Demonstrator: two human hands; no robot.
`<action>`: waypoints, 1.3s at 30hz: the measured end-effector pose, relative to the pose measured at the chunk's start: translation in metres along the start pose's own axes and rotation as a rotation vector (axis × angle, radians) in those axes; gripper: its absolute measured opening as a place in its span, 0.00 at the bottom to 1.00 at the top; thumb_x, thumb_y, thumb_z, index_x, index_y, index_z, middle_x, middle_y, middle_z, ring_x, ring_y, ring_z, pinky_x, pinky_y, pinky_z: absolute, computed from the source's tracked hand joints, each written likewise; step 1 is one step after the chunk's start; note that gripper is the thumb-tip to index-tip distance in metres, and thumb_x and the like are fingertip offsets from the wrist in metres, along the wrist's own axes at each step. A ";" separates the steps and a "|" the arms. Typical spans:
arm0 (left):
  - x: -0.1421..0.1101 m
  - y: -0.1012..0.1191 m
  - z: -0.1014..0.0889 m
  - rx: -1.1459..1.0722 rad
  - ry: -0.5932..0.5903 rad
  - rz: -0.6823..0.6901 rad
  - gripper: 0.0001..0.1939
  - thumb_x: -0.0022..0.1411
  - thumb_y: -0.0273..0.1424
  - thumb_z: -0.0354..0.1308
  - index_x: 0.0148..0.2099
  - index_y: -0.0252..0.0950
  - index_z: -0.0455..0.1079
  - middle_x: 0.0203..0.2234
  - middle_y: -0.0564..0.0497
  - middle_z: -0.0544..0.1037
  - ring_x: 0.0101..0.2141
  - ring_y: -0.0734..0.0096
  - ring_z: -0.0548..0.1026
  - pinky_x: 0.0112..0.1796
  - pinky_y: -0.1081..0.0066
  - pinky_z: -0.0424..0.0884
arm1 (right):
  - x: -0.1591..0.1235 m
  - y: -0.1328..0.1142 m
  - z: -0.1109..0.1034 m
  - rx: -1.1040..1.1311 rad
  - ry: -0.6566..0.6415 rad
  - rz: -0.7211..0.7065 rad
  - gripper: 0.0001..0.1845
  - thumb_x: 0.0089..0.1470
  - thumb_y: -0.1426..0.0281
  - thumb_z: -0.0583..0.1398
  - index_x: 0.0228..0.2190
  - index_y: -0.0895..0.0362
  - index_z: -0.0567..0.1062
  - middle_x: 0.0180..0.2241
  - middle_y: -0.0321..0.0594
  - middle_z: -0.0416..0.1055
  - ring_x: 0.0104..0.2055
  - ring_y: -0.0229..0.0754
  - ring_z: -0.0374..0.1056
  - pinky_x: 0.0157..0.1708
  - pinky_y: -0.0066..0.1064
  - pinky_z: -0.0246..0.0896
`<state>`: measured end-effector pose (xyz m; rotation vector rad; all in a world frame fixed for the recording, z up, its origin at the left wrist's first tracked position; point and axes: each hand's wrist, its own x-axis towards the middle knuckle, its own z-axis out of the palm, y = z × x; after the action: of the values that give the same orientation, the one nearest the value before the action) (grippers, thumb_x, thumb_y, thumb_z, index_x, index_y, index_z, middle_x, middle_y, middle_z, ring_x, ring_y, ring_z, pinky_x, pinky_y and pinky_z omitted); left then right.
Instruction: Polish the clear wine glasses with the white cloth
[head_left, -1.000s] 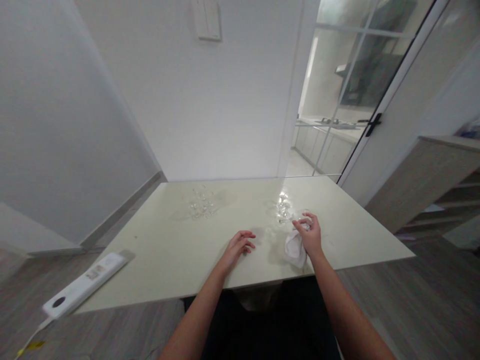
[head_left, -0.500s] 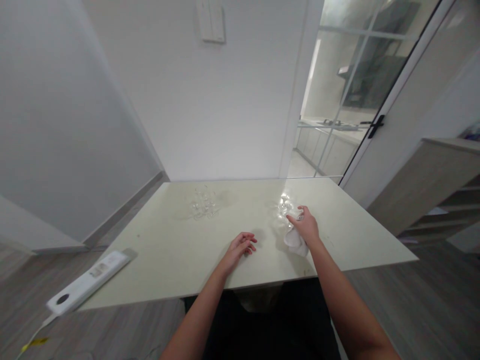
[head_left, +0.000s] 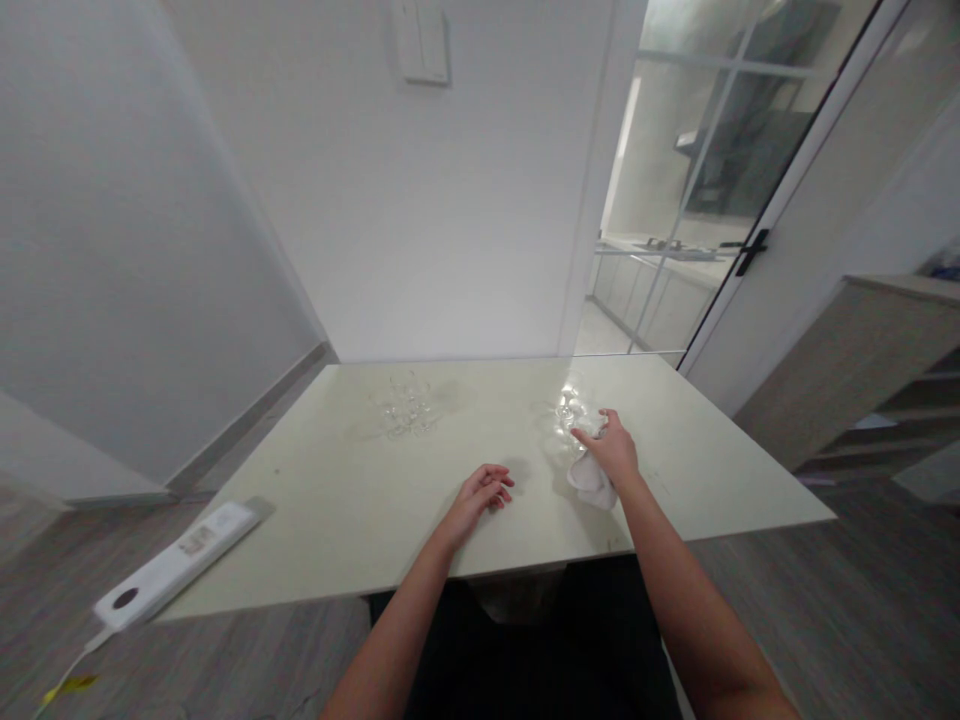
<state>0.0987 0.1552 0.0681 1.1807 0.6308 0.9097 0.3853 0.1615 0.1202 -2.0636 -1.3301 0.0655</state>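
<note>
Our right hand [head_left: 616,452] over white cloth [head_left: 589,482], beside clear glassware [head_left: 568,408]; grip, we can't tell; our left hand [head_left: 484,489] relaxed, empty, perhaps for balance.

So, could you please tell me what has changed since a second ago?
The right hand has moved slightly forward and leftward, towards the right cluster of clear items, bringing the white cloth along; whether it released anything clear is unclear. The left hand and left clear cluster stayed put.

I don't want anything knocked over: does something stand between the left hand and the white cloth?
Nothing visible does; only tabletop shows between the left hand and the white cloth.
</note>
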 end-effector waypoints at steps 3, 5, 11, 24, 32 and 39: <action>0.000 0.000 0.000 0.010 -0.004 0.001 0.20 0.56 0.41 0.60 0.46 0.35 0.67 0.39 0.44 0.75 0.32 0.71 0.74 0.33 0.71 0.65 | -0.008 0.000 -0.007 -0.024 -0.005 0.037 0.42 0.42 0.48 0.62 0.53 0.58 0.59 0.44 0.51 0.70 0.41 0.51 0.69 0.36 0.34 0.59; 0.001 -0.001 0.000 0.018 -0.004 0.005 0.20 0.56 0.41 0.60 0.46 0.35 0.66 0.39 0.44 0.75 0.32 0.71 0.74 0.33 0.71 0.65 | -0.019 0.002 -0.011 -0.036 0.011 0.056 0.40 0.44 0.49 0.61 0.52 0.59 0.59 0.46 0.52 0.68 0.42 0.52 0.69 0.36 0.36 0.59; 0.001 -0.001 0.000 0.096 -0.009 0.027 0.18 0.59 0.40 0.59 0.47 0.34 0.66 0.39 0.44 0.75 0.33 0.70 0.73 0.34 0.71 0.66 | -0.071 -0.012 -0.001 0.419 -0.355 -0.146 0.17 0.47 0.60 0.61 0.37 0.55 0.67 0.34 0.37 0.69 0.37 0.45 0.67 0.39 0.35 0.60; 0.000 -0.003 0.003 0.132 0.074 0.031 0.17 0.56 0.43 0.61 0.38 0.33 0.67 0.28 0.53 0.72 0.30 0.74 0.69 0.33 0.75 0.64 | -0.089 -0.050 0.043 1.215 -0.605 -0.184 0.19 0.50 0.66 0.63 0.45 0.51 0.67 0.39 0.38 0.72 0.40 0.41 0.69 0.40 0.33 0.64; 0.001 -0.010 0.002 0.173 0.086 0.061 0.17 0.53 0.41 0.64 0.37 0.34 0.66 0.27 0.53 0.71 0.29 0.74 0.69 0.30 0.76 0.64 | -0.092 -0.052 0.057 0.948 -0.356 -0.317 0.25 0.49 0.74 0.57 0.51 0.52 0.66 0.51 0.43 0.64 0.54 0.45 0.62 0.54 0.41 0.58; 0.007 -0.018 -0.010 0.051 0.474 0.054 0.20 0.55 0.49 0.58 0.39 0.37 0.67 0.30 0.53 0.74 0.31 0.72 0.73 0.31 0.75 0.67 | -0.093 -0.052 0.049 0.623 -0.128 -0.401 0.23 0.46 0.78 0.55 0.45 0.54 0.71 0.52 0.45 0.60 0.56 0.48 0.58 0.56 0.44 0.55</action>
<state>0.0992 0.1641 0.0481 1.0343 1.0103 1.2401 0.2807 0.1226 0.0827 -1.2725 -1.5367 0.3874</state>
